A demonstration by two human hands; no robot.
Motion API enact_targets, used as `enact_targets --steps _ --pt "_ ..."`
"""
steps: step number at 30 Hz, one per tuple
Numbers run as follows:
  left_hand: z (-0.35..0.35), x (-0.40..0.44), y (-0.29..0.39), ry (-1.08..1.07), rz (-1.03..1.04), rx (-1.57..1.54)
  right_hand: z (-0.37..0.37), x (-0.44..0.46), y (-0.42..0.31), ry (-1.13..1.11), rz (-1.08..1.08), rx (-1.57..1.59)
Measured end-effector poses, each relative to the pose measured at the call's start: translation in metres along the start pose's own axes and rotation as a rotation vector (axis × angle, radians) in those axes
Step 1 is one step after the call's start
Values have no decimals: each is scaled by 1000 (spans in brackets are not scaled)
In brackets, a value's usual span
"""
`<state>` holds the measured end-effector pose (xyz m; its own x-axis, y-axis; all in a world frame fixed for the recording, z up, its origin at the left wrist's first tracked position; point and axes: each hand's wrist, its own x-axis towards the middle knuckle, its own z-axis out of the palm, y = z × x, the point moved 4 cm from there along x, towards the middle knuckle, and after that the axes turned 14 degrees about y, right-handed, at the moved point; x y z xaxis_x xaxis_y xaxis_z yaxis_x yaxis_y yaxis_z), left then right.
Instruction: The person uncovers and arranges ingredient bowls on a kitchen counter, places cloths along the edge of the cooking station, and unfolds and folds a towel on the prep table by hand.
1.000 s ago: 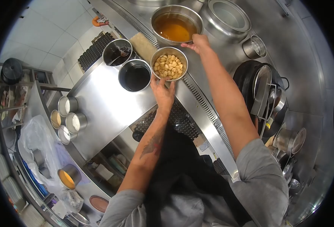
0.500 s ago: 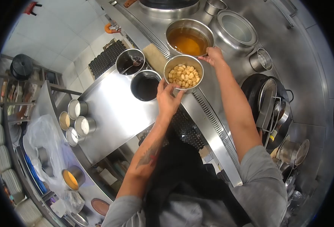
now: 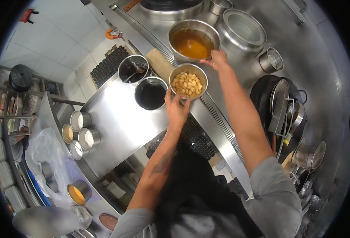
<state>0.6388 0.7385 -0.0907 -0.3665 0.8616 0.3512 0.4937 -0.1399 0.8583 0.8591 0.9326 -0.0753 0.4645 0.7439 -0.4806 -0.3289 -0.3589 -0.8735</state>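
At slotted grate [image 3: 216, 114], my left hand [image 3: 176, 109] grips small bowl [image 3: 188, 68] of pale pieces [image 3: 187, 84]; my right hand [image 3: 218, 60] clamps rim of larger bowl [image 3: 194, 25] of amber liquid [image 3: 188, 45].

Single head cam, looking fwd & steeply down over wearer's black apron [image 3: 194, 174]; v. wide fisheye w/ curved black border. L hand [image 3: 177, 111] & R hand [image 3: 219, 60] fairly close, nr upper ctr; s/s worktop [image 3: 121, 123] L of ctr, stacked dishes [image 3: 4, 173] farther off, L edge.
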Motion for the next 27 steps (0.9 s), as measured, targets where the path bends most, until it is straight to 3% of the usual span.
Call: enact_targets --steps 4,6,10,12,15,16,19,21,23,25,27 --pt "0 3 -8 7 -13 10 -4 -12 3 -11 -18 -63" --pt "-9 1 6 -5 -49 27 -2 -21 8 -41 67 54" --pt "-66 -25 20 2 -18 60 1 -46 8 -81 -6 45" --pt "-100 -46 6 -21 47 88 6 -45 6 -97 96 69" --pt "-162 -77 -24 -35 -95 150 -5 -12 30 -142 146 292" --pt "-191 -87 -37 7 -116 195 -10 -16 34 -120 109 261" --pt "-272 -129 -64 202 -251 296 -31 -69 23 143 -308 -14" --pt "-339 -167 -71 354 -453 339 -13 -101 17 228 -483 -140" --pt "-396 -201 -60 572 -655 388 56 -155 48 -14 -541 -194" --pt "-444 -245 -63 829 -588 526 127 -200 68 -460 -592 -299" --pt "-483 -284 -55 1011 -587 657 203 -306 78 -779 -521 -202"
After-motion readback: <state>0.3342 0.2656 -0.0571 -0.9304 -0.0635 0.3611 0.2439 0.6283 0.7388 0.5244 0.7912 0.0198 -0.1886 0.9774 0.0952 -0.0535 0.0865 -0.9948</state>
